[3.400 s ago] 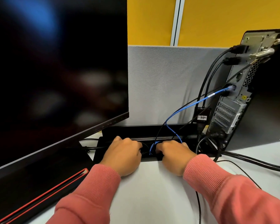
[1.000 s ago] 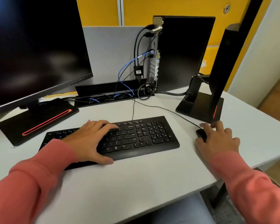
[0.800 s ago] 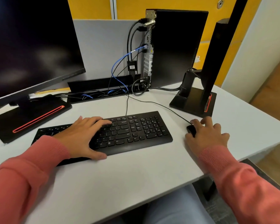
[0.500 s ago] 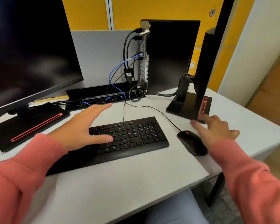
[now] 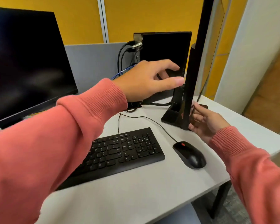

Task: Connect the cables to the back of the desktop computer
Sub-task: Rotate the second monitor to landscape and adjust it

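Cabling looks mostly done, judging from the rear panel. The desktop computer [image 5: 165, 50] stands upright at the back of the desk [image 5: 136, 191], rear panel turned left. Two black cables [image 5: 120, 57] sit in ports near the top, and a blue cable [image 5: 120, 73] runs in lower down; the lower ports are hidden behind the left arm. Keyboard [image 5: 120, 152] and mouse [image 5: 190, 155] leads run back toward the tower, but their plug ends aren't visible, so I can't confirm them. Any loose connector is out of sight.

Second monitor [image 5: 194, 75], seen edge-on at the right, is now the focus. Left hand [image 5: 145, 81] is stretched toward its near edge, fingers [image 5: 171, 65] spread and fairly straight, thumb just at the panel, gripping nothing. Right hand [image 5: 205, 123] is low by the panel's bottom edge and stand base, fingers loosely curled at it; can't tell if it has a real hold.

Versus half a second ago: both hands have left the keyboard and mouse area and gone to that monitor. The left hand has travelled furthest, from over the keys to the monitor's edge. Keyboard and mouse haven't shifted on the desk. My read: repositioning the monitor, not plugging.
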`<act>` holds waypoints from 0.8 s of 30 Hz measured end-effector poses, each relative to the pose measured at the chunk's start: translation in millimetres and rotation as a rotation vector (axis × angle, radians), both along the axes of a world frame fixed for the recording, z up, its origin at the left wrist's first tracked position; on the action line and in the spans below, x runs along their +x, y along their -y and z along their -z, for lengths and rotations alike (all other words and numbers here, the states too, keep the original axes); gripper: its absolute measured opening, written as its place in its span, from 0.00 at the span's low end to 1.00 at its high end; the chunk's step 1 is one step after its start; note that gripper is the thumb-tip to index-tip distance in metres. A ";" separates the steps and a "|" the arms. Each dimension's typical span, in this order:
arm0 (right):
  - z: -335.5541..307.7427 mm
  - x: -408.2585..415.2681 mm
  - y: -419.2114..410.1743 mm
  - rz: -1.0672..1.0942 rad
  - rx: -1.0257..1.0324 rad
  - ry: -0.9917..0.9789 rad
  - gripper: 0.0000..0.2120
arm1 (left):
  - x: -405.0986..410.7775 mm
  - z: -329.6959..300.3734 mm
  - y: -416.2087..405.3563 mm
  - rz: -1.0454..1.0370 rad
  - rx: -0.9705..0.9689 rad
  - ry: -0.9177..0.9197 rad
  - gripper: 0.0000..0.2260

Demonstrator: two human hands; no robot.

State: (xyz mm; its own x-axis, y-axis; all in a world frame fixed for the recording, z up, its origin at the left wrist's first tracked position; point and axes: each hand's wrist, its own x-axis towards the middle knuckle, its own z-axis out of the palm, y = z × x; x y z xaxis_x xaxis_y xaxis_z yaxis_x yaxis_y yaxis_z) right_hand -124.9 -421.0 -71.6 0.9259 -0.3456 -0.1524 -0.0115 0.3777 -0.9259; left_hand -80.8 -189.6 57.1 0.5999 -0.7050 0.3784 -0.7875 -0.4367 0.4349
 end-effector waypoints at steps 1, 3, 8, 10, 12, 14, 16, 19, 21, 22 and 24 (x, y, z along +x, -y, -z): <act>0.3 1.2 -0.4 -0.015 0.005 -0.008 0.10 | 1.7 -5.8 2.0 -0.007 0.001 0.010 0.25; -1.1 5.3 -3.0 -0.034 0.018 -0.025 0.13 | 4.9 -13.9 4.9 -0.024 0.003 0.025 0.27; -3.6 19.3 -18.0 -0.053 0.073 -0.056 0.20 | 13.3 -12.4 0.4 -0.076 -0.058 0.092 0.23; -3.9 27.5 -25.0 -0.051 0.104 -0.058 0.21 | 19.9 -8.0 -4.8 -0.098 -0.085 0.118 0.18; -3.3 37.1 -31.4 -0.063 0.105 -0.059 0.23 | 27.9 -3.9 -11.1 -0.116 -0.115 0.119 0.12; -2.6 49.6 -37.8 -0.067 0.094 -0.062 0.25 | 37.0 -0.4 -17.9 -0.149 -0.144 0.115 0.09; -1.9 61.7 -44.8 -0.059 0.110 -0.071 0.26 | 44.8 3.6 -24.4 -0.187 -0.173 0.086 0.13; -0.6 80.2 -55.0 -0.071 0.150 -0.066 0.25 | 56.9 10.0 -34.0 -0.221 -0.227 0.045 0.16; 1.3 90.3 -62.1 -0.089 0.164 -0.053 0.25 | 63.5 15.9 -39.4 -0.257 -0.273 0.034 0.18; 1.2 95.8 -66.2 -0.090 0.171 -0.045 0.23 | 66.8 18.9 -42.1 -0.282 -0.292 0.032 0.20; 1.6 105.9 -74.7 -0.085 0.195 -0.036 0.20 | 71.2 25.7 -46.3 -0.318 -0.315 0.002 0.26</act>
